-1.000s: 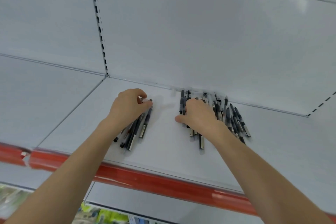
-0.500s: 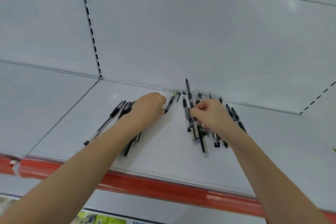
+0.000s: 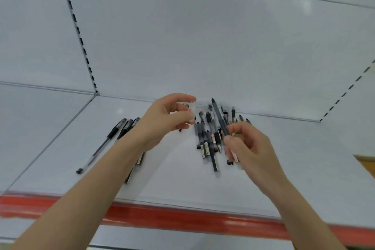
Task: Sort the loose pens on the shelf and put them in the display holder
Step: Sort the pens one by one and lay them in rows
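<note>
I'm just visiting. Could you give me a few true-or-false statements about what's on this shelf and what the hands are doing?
1. The right hand pinches a dark pen whose tip points up and away. True.
2. All the pens lie in one single pile. False: a small group of pens lies apart on the left, and the bigger pile sits by the right hand.
3. The shelf's front edge strip is red. True.
4. The left hand lies flat, palm down, on the shelf. False: its fingers curl and pinch a clear thing, too blurred to identify.
</note>
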The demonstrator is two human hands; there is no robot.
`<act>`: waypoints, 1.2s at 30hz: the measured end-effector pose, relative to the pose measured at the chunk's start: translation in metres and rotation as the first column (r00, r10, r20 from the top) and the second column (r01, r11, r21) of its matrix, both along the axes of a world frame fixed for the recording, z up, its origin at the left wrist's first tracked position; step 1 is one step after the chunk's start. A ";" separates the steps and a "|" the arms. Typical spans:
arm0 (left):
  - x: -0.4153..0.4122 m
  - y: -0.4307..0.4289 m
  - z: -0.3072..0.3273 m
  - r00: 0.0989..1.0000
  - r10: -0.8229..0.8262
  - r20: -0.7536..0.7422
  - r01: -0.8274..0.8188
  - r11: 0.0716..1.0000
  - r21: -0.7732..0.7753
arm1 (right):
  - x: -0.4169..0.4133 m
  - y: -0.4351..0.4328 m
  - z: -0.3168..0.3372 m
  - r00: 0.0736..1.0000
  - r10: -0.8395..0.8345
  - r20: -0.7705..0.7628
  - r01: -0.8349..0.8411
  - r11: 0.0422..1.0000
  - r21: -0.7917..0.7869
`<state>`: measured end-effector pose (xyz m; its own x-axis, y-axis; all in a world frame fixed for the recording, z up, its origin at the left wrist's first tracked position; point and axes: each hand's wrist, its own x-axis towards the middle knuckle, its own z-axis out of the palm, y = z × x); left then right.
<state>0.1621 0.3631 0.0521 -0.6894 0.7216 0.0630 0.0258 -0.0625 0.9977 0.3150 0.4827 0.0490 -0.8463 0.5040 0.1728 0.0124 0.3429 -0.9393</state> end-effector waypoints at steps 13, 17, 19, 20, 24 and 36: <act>0.017 -0.020 0.013 0.979 -0.119 0.165 0.081 0.972 0.222 | 0.013 -0.015 0.007 0.996 0.037 -0.086 -0.025 0.989 0.144; 0.020 -0.018 0.011 0.988 -0.109 0.113 0.082 0.972 0.222 | 0.017 -0.015 0.008 0.996 0.058 -0.065 -0.047 0.988 0.149; 0.020 -0.016 0.011 0.988 -0.067 0.140 0.032 0.970 0.242 | 0.020 -0.014 0.009 0.995 0.096 -0.029 -0.091 0.985 0.146; 0.020 -0.015 0.010 0.987 -0.052 0.153 0.012 0.968 0.252 | 0.021 -0.014 0.008 0.993 0.114 -0.009 -0.112 0.985 0.133; 0.027 -0.011 0.012 0.989 -0.033 0.145 -0.008 0.961 0.277 | 0.024 -0.016 0.006 0.994 0.109 -0.009 -0.108 0.989 0.101; 0.050 -0.002 0.008 0.976 0.107 0.191 -0.167 0.926 0.337 | 0.020 -0.028 -0.004 0.991 0.081 -0.102 -0.077 0.996 0.042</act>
<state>0.2123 0.3606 0.0605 -0.8024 0.5720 0.1700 -0.1047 -0.4154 0.9036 0.3347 0.4551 0.0454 -0.8598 0.4275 0.2792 -0.1128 0.3743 -0.9204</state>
